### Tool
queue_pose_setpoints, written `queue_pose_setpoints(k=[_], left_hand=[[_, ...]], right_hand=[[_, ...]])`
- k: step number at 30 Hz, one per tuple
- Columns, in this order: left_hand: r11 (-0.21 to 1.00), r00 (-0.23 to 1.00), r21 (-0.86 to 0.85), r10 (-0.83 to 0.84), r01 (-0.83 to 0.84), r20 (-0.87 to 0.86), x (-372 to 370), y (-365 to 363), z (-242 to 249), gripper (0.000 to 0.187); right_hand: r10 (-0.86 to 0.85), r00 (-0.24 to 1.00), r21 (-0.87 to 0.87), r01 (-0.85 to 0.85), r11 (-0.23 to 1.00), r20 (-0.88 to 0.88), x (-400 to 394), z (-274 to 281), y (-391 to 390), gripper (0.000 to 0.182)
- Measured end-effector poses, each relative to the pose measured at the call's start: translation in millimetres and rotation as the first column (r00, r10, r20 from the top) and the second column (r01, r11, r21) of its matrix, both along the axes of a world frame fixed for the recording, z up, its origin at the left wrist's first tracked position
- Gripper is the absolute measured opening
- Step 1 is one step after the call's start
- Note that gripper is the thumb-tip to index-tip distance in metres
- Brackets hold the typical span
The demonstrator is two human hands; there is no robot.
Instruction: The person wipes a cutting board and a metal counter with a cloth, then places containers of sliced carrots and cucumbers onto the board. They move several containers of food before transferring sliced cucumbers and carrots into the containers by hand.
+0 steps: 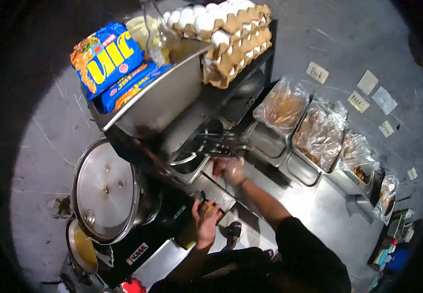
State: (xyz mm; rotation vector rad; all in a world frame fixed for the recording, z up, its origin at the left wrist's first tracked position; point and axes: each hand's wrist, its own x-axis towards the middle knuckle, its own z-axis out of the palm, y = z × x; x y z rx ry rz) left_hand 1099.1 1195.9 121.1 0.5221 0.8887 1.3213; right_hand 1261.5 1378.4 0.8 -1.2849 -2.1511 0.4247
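Seen from above: left hand (pixel 206 219) spread open on the black counter edge beside a yellow item (pixel 210 209), as if for support. Right hand (pixel 233 171) reaching to tongs (pixel 219 142) over the fryer; grip blurred, cannot tell. Covered trays (pixel 319 134) just right, within reach.

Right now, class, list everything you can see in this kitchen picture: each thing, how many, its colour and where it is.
egg trays: a stack, brown card with white eggs, top shelf.
noodle packs: two, blue and yellow, in the steel bin top left.
steel bin: one, silver, on the shelf.
bottle: one, clear, in the bin.
pot lid: one, silver, lower left.
food pans: about four, steel, plastic-covered, right.
paper labels: several, pale, on the wall above the pans.
tongs: dark metal, centre, count unclear.
left hand: open, touching a small yellow item.
right hand: near the tongs, grip blurred.
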Motion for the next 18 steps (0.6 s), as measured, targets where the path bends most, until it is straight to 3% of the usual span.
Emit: queue_pose_setpoints(k=[1,3,5,7,9,11,13,14,16,18], left_hand=[[0.997,0.992,-0.056,0.066,-0.060,0.105,5.3,17.2,4.8,0.052],[0.973,0.954,-0.134,0.214,-0.189,0.209,13.6,56.8,-21.5,0.044],[0.936,0.929,-0.151,0.338,-0.317,0.152,27.2,86.9,-22.4,0.037],[0.908,0.903,-0.017,0.419,-0.419,0.095,36.8,105.9,-32.7,0.038],[0.883,0.875,-0.050,0.469,-0.466,0.121,34.0,131.9,-63.9,0.041],[0.859,0.846,-0.079,0.513,-0.507,0.144,33.5,143.3,-63.6,0.045],[0.777,0.769,-0.067,0.629,-0.626,0.115,40.7,149.1,-61.2,0.050],[0.690,0.684,-0.138,0.724,-0.711,0.095,46.9,146.4,-34.9,0.056],[0.771,0.759,-0.111,0.636,-0.627,0.137,25.7,152.3,-56.9,0.053],[0.799,0.778,-0.087,0.601,-0.596,0.183,22.9,147.4,-46.1,0.042]], right_hand=[[0.087,0.996,-0.006,-0.087,0.996,-0.006,-9.3,6.0,-17.1,0.025],[0.034,0.993,0.007,-0.035,0.999,0.112,-22.9,2.5,-62.8,0.031],[-0.005,0.984,-0.033,0.011,0.999,0.176,-29.5,20.7,-93.2,0.037],[0.028,0.973,-0.098,-0.006,0.995,0.228,-22.8,17.1,-100.7,0.041],[0.063,0.993,-0.154,-0.047,0.987,0.103,-21.0,16.9,-105.9,0.042],[0.075,0.992,-0.193,-0.055,0.980,0.100,-16.8,26.8,-105.9,0.042],[0.096,0.989,-0.171,-0.076,0.982,0.111,-14.2,29.3,-109.5,0.052],[0.103,0.982,-0.153,-0.078,0.985,0.161,-15.0,21.1,-108.2,0.051],[0.054,0.986,-0.164,-0.028,0.986,0.155,-21.8,11.6,-112.4,0.050],[-0.032,0.991,-0.137,0.050,0.989,0.129,-31.2,13.7,-111.6,0.045]])
